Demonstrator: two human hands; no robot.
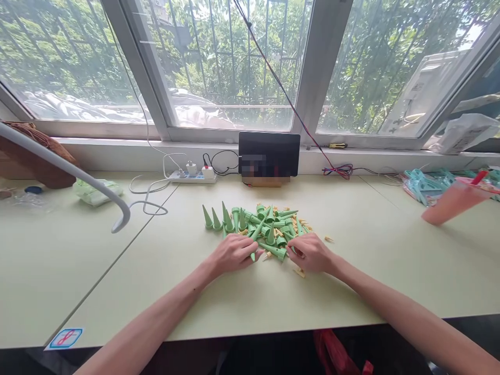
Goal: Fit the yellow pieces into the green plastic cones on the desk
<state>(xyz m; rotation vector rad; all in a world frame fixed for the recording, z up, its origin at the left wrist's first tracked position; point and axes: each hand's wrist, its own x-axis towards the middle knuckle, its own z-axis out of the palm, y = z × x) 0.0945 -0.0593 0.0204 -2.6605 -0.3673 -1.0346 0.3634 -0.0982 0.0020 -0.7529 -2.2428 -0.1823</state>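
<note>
My left hand (236,252) is closed at the near left side of a pile of green plastic cone spikes (269,219). A green cone spike shows its narrow end (253,257) between the thumb and fingers. At the pile's near right side, my right hand (311,252) has its fingers curled into a pinch; what they hold, if anything, is hidden. Between the hands lies another green cone spike (273,250), its wide end close to the right fingertips. Small yellow pointed pieces (328,239) are mixed into the pile and scattered around it. Several green cones (207,217) stand upright at the left.
Behind the pile, a dark tablet (269,156) leans on a stand. A power strip (193,178) with plugs and cables is left of it. At right are a tilted pink cup (453,200) and bagged teal items (420,185). A white curved arm (78,169) crosses the left.
</note>
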